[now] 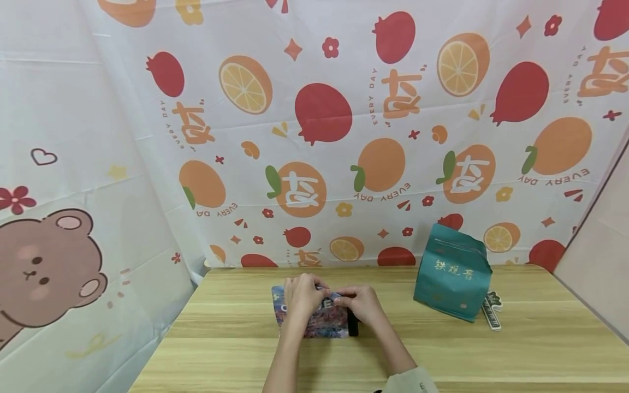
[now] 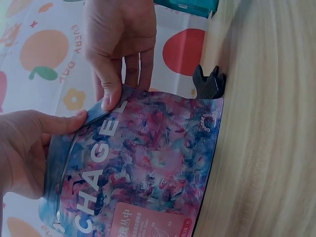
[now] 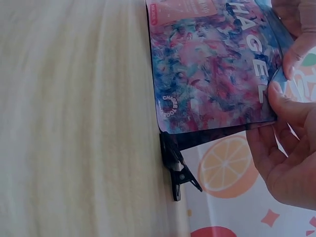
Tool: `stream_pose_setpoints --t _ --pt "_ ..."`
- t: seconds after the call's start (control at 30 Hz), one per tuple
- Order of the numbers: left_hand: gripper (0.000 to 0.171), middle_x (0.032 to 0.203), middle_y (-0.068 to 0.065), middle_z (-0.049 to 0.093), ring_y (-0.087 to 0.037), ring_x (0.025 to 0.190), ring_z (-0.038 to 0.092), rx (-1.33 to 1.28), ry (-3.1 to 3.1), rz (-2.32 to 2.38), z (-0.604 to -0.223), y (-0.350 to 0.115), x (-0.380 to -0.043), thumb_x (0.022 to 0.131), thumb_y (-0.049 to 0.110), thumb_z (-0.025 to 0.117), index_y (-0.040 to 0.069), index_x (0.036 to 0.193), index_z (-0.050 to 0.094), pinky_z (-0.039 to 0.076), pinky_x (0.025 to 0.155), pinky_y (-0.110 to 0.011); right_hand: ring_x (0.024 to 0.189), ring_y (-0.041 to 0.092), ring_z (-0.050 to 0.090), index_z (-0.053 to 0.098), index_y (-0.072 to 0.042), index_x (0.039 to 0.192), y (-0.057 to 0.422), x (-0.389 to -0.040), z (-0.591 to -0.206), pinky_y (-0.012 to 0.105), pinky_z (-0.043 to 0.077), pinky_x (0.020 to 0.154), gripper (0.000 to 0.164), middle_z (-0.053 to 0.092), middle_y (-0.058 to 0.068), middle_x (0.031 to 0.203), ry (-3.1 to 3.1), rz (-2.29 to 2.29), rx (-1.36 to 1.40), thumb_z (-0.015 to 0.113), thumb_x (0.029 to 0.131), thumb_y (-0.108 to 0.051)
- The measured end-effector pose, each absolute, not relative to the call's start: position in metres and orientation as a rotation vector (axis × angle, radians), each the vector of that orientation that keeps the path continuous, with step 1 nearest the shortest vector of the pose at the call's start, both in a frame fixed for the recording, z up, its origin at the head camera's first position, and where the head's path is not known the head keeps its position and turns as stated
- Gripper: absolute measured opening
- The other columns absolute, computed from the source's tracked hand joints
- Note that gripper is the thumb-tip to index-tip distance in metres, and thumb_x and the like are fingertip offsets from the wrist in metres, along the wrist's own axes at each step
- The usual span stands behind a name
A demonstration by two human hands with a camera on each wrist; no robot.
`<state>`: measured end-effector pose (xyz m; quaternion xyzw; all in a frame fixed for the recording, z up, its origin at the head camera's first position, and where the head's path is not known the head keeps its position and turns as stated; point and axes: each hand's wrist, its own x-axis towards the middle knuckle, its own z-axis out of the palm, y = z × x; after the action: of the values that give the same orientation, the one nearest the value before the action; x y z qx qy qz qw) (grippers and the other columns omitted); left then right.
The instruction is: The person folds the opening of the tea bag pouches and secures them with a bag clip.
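We are looking at a pouch (image 2: pixel 143 148) printed in mottled pink and blue, standing on the desk (image 1: pixel 221 355) near its middle, the printed face turned toward the person. Both hands are working along its top edge. The left hand (image 1: pixel 302 295) is pinching that edge close to the middle, its thumb lying toward us. The right hand (image 1: pixel 363 303) is clamping the edge at the end of the white lettering, thumb pressing the front and fingers reaching behind. (We are reading CHAGE, with one last letter partly hidden under the thumb.) The two thumbs are lying close beside each other. A pink label (image 2: pixel 148 222) is showing lower on the face.

Just beside the pouch's lower right corner, a black clip (image 3: pixel 182 177) is resting; we are not managing to tell whether the two are touching.

Farther right, a teal bag (image 1: pixel 452 273) with gold characters is standing on the desk, and a small white piece with dark markings (image 1: pixel 491 314) is lying against its right side. Behind everything, a fruit-printed cloth (image 1: pixel 275 43) is hanging. A pale sleeve (image 1: pixel 410 382) is covering part of the right forearm.
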<state>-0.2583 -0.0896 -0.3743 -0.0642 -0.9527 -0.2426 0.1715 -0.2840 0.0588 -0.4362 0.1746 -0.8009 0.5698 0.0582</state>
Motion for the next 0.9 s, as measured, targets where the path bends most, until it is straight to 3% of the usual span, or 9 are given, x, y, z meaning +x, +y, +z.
stream_pose_setpoints --t 0.17,0.33,0.57,0.7,0.9 --pt "0.004 0.068 0.006 0.064 -0.009 0.05 0.039 -0.311 -2.706 -0.698 -0.372 -0.097 -0.257 0.076 0.021 0.075 0.017 0.076 0.075 0.027 0.063 -0.031 0.076 0.019 0.062 0.074 0.0 0.088 0.059 -0.285 -0.438 0.029 0.05 0.062 0.014 0.067 0.008 0.085 -2.403 1.73 0.523 0.072 0.077 -0.008" --pt "0.005 0.067 0.007 0.062 -0.01 0.048 0.036 -0.396 -2.733 -0.726 -0.367 -0.102 -0.256 0.081 0.018 0.07 0.016 0.081 0.075 0.031 0.067 -0.033 0.076 0.018 0.061 0.074 0.001 0.088 0.059 -0.287 -0.438 0.029 0.05 0.063 0.014 0.067 0.008 0.083 -2.392 1.754 0.523 0.073 0.077 -0.008" --pt "0.008 0.078 0.003 0.066 -0.013 0.065 0.053 -0.434 -2.786 -0.787 -0.363 -0.106 -0.256 0.084 0.017 0.066 0.013 0.085 0.073 0.034 0.074 -0.039 0.076 0.017 0.061 0.074 0.0 0.087 0.059 -0.287 -0.435 0.028 0.049 0.063 0.013 0.067 0.007 0.083 -2.396 1.743 0.533 0.073 0.077 -0.008" --pt "0.011 0.081 0.003 0.066 -0.016 0.075 0.056 -0.482 -2.837 -0.756 -0.36 -0.109 -0.256 0.087 0.016 0.062 0.012 0.088 0.073 0.034 0.072 -0.037 0.076 0.017 0.061 0.074 0.0 0.087 0.059 -0.286 -0.435 0.027 0.049 0.063 0.012 0.066 0.006 0.082 -2.395 1.753 0.53 0.072 0.077 -0.007" --pt "0.013 0.079 0.003 0.066 -0.012 0.058 0.046 -0.426 -2.858 -0.755 -0.359 -0.108 -0.257 0.088 0.017 0.062 0.013 0.088 0.074 0.032 0.068 -0.034 0.077 0.018 0.06 0.074 0.001 0.088 0.058 -0.286 -0.436 0.027 0.049 0.063 0.014 0.066 0.007 0.082 -2.384 1.76 0.54 0.072 0.077 -0.007"
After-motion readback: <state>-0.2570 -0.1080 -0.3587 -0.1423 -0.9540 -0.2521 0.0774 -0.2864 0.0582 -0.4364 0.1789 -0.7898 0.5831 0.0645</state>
